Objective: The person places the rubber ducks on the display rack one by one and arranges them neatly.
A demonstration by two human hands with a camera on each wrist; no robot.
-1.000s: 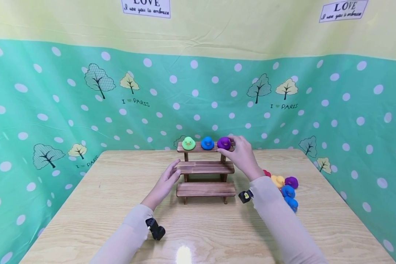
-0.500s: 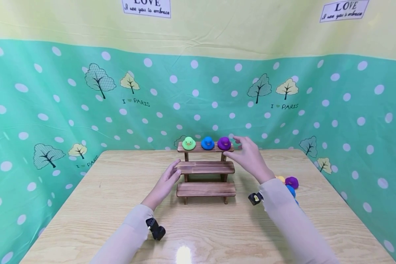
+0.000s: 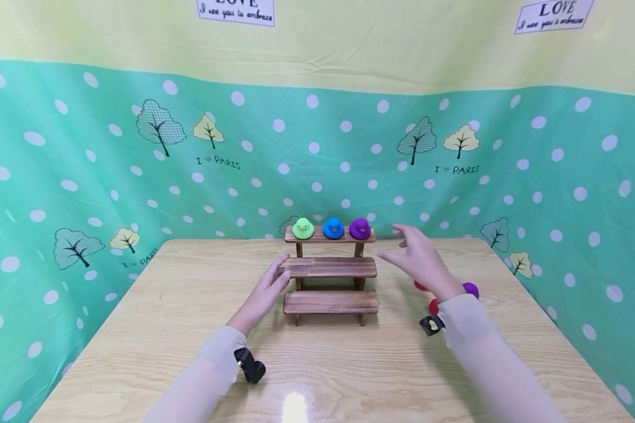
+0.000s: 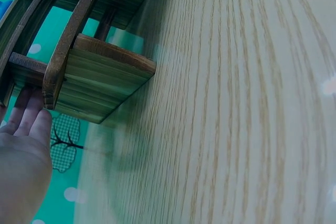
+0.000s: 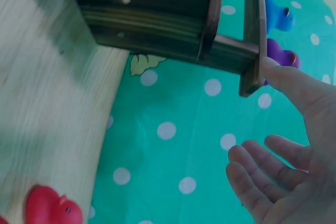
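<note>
A three-tier wooden shelf (image 3: 330, 303) stands on the table. Along its top tier sit a green rubber duck (image 3: 303, 229), a blue rubber duck (image 3: 333, 229) and a purple rubber duck (image 3: 360, 229). My left hand (image 3: 263, 296) is at the left end of the middle tier, fingers extended; the left wrist view shows its fingertips (image 4: 32, 109) right at the shelf's side. To the right of the shelf, my right hand (image 3: 420, 261) hovers with thumb and fingers spread and nothing between them. In the right wrist view its palm (image 5: 315, 182) shows bare.
Right of the shelf, partly hidden by my right forearm, lie more rubber ducks: a red duck (image 5: 52, 205) and another purple duck (image 3: 471, 289) among them. A polka-dot cloth (image 3: 243, 147) hangs behind the wooden table (image 3: 190, 329).
My right hand has let go of the purple duck on the top tier and moved away to the right and slightly down. The left hand has stayed in place.
</note>
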